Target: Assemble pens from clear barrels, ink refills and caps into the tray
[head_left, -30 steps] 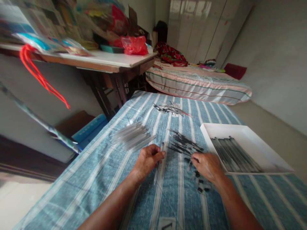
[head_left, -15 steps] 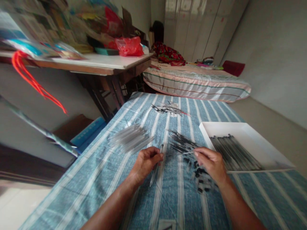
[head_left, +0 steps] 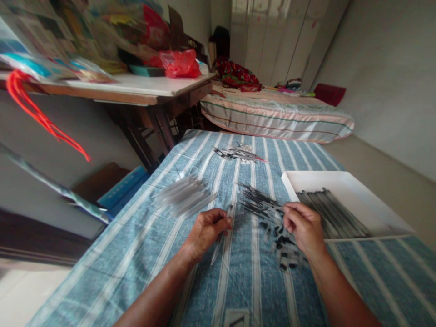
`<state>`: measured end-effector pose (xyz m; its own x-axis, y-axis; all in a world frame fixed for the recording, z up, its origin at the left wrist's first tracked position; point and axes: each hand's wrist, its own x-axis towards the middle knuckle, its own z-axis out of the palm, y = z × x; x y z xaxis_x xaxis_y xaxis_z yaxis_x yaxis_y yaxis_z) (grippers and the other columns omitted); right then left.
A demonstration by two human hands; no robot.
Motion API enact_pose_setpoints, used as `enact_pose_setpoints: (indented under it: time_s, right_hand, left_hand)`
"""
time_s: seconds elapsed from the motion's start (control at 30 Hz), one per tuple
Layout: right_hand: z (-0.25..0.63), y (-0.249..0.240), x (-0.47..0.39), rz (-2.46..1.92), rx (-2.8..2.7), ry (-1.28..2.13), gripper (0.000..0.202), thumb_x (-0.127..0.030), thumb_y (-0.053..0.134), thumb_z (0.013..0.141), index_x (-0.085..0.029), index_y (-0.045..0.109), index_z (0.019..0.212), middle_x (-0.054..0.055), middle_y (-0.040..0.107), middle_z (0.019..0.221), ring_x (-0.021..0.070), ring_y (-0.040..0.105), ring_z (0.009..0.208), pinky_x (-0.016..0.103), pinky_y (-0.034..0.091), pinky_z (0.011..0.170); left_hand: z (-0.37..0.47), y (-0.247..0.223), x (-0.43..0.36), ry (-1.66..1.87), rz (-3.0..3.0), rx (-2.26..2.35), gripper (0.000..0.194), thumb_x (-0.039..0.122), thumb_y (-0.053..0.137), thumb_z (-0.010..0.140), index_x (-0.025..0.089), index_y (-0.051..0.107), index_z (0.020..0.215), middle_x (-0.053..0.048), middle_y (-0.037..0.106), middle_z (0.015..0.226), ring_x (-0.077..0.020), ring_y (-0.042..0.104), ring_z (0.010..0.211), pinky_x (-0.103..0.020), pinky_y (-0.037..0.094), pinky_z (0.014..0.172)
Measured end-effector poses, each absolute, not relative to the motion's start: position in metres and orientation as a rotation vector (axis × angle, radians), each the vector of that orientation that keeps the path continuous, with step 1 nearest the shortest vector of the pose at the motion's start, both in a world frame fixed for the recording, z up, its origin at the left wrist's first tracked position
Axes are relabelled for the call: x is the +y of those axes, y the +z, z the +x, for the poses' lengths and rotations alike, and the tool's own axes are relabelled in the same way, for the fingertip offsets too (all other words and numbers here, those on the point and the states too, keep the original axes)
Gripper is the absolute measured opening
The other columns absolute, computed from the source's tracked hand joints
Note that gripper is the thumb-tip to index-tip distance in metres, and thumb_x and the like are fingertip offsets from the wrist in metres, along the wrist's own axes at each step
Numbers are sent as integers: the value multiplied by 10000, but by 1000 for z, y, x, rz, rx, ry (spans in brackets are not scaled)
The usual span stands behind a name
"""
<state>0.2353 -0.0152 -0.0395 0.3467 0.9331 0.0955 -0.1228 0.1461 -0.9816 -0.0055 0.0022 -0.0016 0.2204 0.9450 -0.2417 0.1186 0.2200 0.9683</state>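
Note:
My left hand (head_left: pixel 210 230) is closed around a clear pen barrel (head_left: pixel 218 250), which slants down toward me; a dark tip shows above the fingers. My right hand (head_left: pixel 304 225) pinches a thin, pale pen refill (head_left: pixel 277 208) over the pile of dark refills (head_left: pixel 255 200). Just below that pile lie loose pen caps (head_left: pixel 284 250), clear and black, partly behind the right hand. Beyond my left hand lies a bundle of clear pen barrels (head_left: pixel 184 196).
To the right, a white box (head_left: pixel 378 200) holds a row of dark pens (head_left: pixel 335 211). More thin parts (head_left: pixel 235 153) lie at the far end of the striped tablecloth (head_left: pixel 190 281). A cluttered side table (head_left: pixel 150 88) stands left, a bed (head_left: pixel 275 113) behind.
My right hand has moved right, away from the left hand, with the refill in its pinch. The left hand keeps its hold on the barrel. The view has shifted slightly.

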Motion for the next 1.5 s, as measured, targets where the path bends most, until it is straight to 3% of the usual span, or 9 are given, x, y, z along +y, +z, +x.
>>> enact_pose_setpoints:
  time_s: [0.3, 0.43, 0.57, 0.67, 0.8, 0.9, 1.03, 1.2, 1.5]
  right_hand:
    - [243, -47, -13, -1490, -1323, 507, 299, -370, 570, 799, -137, 638, 974, -67, 494, 434, 91, 415, 372, 208, 352, 416]
    - [240, -36, -21, -1576, -1881, 453, 238, -361, 541, 819, -181, 694, 808, -18, 594, 516, 112, 518, 451, 213, 367, 481]
    - [226, -24, -28, -1790, -2328, 363, 207, -399, 661, 722, -236, 715, 837, 12, 682, 596, 178, 622, 566, 239, 380, 542]
    - [219, -20, -30, -1834, -2456, 320, 124, -335, 636, 747, -229, 695, 770, 28, 709, 658, 188, 644, 624, 239, 368, 561]
    - [222, -24, -27, -1769, -2319, 421, 165, -224, 529, 791, -210, 653, 683, 1, 663, 591, 142, 593, 546, 226, 351, 536]
    - [227, -31, -26, -1651, -2041, 584, 187, -231, 472, 818, -194, 648, 764, 0, 635, 575, 130, 562, 520, 221, 379, 525]
    - [222, -35, -28, -1445, -1699, 912, 182, -266, 534, 785, -175, 637, 905, 15, 664, 674, 128, 579, 547, 216, 430, 511]
    - [203, -32, -38, -1206, -1444, 1261, 160, -265, 639, 712, -167, 662, 837, 14, 675, 688, 119, 605, 524, 213, 477, 497]
    - [188, -38, -48, -1088, -1372, 1351, 179, -317, 636, 766, -161, 652, 853, 36, 710, 687, 124, 629, 532, 212, 496, 487]
  left_hand:
    - [-8, -2, 6, 1014, 967, 1220, 207, 306, 710, 622, 152, 573, 643, 10, 609, 584, -93, 496, 486, -199, 337, 437]
    - [-9, -4, 6, 1017, 966, 1207, 209, 302, 712, 632, 148, 574, 661, 8, 613, 591, -95, 507, 489, -201, 341, 437]
    - [-10, -5, 7, 1020, 955, 1206, 212, 300, 712, 635, 147, 567, 656, 14, 602, 568, -88, 491, 466, -204, 345, 435]
    - [-10, -5, 7, 1018, 953, 1190, 201, 293, 706, 643, 149, 565, 654, 18, 603, 575, -79, 477, 455, -198, 343, 430]
    - [-9, -4, 6, 999, 983, 1170, 199, 287, 714, 635, 151, 569, 642, 24, 593, 554, -76, 472, 451, -195, 352, 433]
    - [-8, -4, 5, 1005, 977, 1155, 206, 288, 725, 628, 153, 571, 642, 22, 598, 554, -80, 486, 459, -191, 361, 434]
    - [-8, -4, 4, 1025, 930, 1111, 224, 298, 745, 616, 152, 577, 642, 15, 608, 571, -88, 516, 475, -193, 392, 440]
    - [-8, -6, 6, 1087, 779, 1026, 226, 250, 769, 596, 137, 587, 669, -9, 643, 639, -109, 577, 534, -199, 447, 456]
    - [-8, -6, 7, 1194, 677, 1001, 228, 224, 776, 604, 126, 582, 671, -32, 672, 696, -125, 622, 595, -208, 516, 502]
